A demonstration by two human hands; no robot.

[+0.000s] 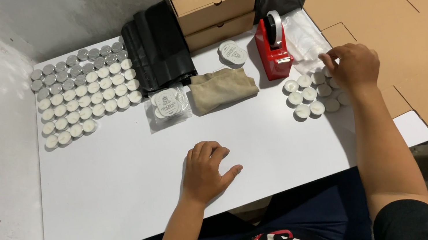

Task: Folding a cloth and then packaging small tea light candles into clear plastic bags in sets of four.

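My right hand (353, 63) reached into a small cluster of white tealights (309, 94) near the tabletop's (118, 178) right edge, fingers loosely curled; whether they gripped 1 I cannot tell. My left hand (205, 171) rested empty, half-curled, near the front edge.

The desk (118, 178) is showing a smooth, matt white top. The tealights (304, 97) are sitting in dull metal cups filled with pale wax. The tape dispenser (273, 48) is gleaming as glossy red plastic. The folded cloth (220, 89) is looking soft and tan, the flat cardboard (412, 14) matt brown, and the bags (157, 48) slick black plastic.
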